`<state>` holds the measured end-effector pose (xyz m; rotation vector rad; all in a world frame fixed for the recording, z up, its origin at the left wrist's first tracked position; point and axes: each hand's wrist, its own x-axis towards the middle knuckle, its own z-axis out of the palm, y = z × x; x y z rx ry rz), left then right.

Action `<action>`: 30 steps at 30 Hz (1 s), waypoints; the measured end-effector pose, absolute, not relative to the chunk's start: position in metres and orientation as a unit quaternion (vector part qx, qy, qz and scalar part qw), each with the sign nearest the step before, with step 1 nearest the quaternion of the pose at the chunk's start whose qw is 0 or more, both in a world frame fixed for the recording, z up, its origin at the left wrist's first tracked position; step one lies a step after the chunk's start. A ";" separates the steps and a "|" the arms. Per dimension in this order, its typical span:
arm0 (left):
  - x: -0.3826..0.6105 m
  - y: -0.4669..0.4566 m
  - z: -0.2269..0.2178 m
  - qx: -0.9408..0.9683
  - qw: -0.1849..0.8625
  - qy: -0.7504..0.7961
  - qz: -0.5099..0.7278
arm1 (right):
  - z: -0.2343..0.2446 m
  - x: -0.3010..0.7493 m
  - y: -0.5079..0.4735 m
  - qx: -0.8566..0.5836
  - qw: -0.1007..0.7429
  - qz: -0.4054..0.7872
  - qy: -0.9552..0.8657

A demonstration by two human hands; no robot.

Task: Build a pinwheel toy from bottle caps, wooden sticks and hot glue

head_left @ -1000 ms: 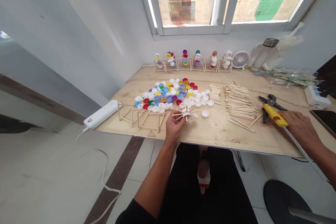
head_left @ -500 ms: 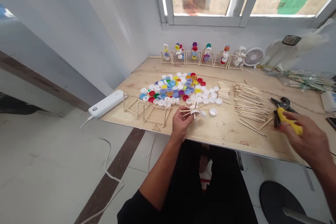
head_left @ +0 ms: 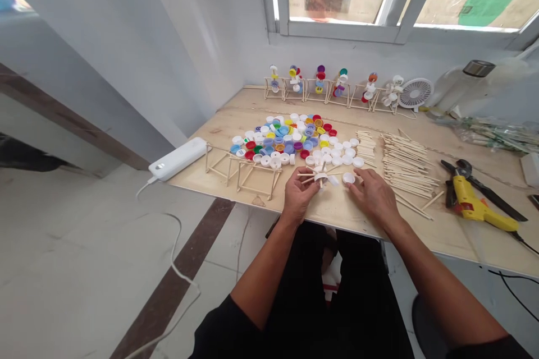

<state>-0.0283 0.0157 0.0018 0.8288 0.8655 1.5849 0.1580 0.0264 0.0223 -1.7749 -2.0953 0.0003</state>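
My left hand (head_left: 298, 193) is closed on a small wheel (head_left: 321, 177) of wooden sticks spreading from a white bottle cap hub, with a white cap fixed on one stick. It is held just over the table's front part. To its right, my right hand (head_left: 374, 193) has thumb and forefinger at the edge of a loose white bottle cap (head_left: 348, 178), which still sits on the table. Farther right lies a yellow glue gun (head_left: 471, 205), out of both hands. A pile of coloured bottle caps (head_left: 290, 137) spreads behind my hands.
Stick frames (head_left: 256, 176) stand at front left beside a white power strip (head_left: 179, 158). Wooden sticks (head_left: 408, 162) lie right of the caps, near black pliers (head_left: 488, 185). Along the wall stand several finished cap wheels (head_left: 320, 81), a small fan (head_left: 415, 93) and a bottle (head_left: 471, 84).
My right hand has put the glue gun down on the right side of the table and moved left to the loose white cap. The left hand keeps hold of the stick wheel.
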 end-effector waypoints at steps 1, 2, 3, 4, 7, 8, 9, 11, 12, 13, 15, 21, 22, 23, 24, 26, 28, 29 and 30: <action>-0.029 0.016 0.001 0.350 0.547 0.362 0.669 | 0.022 0.155 0.029 -0.636 0.187 -0.014 -0.749; -0.029 0.016 0.001 0.351 0.547 0.358 0.671 | 0.021 0.153 0.030 -0.635 0.181 -0.023 -0.751; -0.029 0.016 0.001 0.352 0.546 0.355 0.672 | 0.021 0.152 0.032 -0.632 0.178 -0.028 -0.754; -0.029 0.016 0.001 0.353 0.546 0.354 0.673 | 0.020 0.152 0.033 -0.629 0.179 -0.026 -0.756; -0.029 0.017 0.001 0.352 0.546 0.356 0.672 | 0.022 0.155 0.035 -0.635 0.202 0.029 -0.745; -0.029 0.017 0.001 0.352 0.547 0.356 0.671 | 0.023 0.157 0.035 -0.643 0.216 0.059 -0.733; -0.029 0.017 0.001 0.352 0.549 0.354 0.671 | 0.025 0.161 0.035 -0.649 0.233 0.091 -0.719; -0.029 0.017 0.000 0.353 0.553 0.346 0.671 | 0.032 0.167 0.033 -0.647 0.275 0.154 -0.694; -0.029 0.017 0.000 0.354 0.556 0.342 0.670 | 0.035 0.170 0.032 -0.639 0.299 0.182 -0.685; -0.029 0.017 0.000 0.354 0.558 0.339 0.669 | 0.040 0.173 0.030 -0.627 0.322 0.207 -0.678; -0.029 0.017 0.001 0.356 0.560 0.338 0.667 | 0.049 0.175 0.027 -0.598 0.360 0.247 -0.672; -0.029 0.017 0.002 0.363 0.558 0.354 0.657 | 0.068 0.166 0.023 -0.531 0.339 0.254 -0.734; -0.029 0.017 0.002 0.364 0.558 0.355 0.656 | 0.069 0.165 0.024 -0.524 0.329 0.245 -0.746; -0.029 0.017 0.001 0.366 0.556 0.357 0.656 | 0.069 0.163 0.025 -0.518 0.323 0.234 -0.757; -0.029 0.017 0.001 0.369 0.554 0.358 0.655 | 0.069 0.161 0.026 -0.512 0.317 0.224 -0.766; -0.029 0.017 -0.001 0.376 0.550 0.359 0.654 | 0.070 0.159 0.027 -0.500 0.310 0.206 -0.782; -0.029 0.018 -0.002 0.381 0.550 0.356 0.652 | 0.071 0.158 0.029 -0.492 0.299 0.190 -0.795; -0.029 0.018 -0.002 0.383 0.550 0.355 0.651 | 0.071 0.158 0.030 -0.488 0.294 0.183 -0.801; -0.029 0.018 -0.003 0.385 0.550 0.354 0.651 | 0.072 0.157 0.030 -0.483 0.288 0.177 -0.807</action>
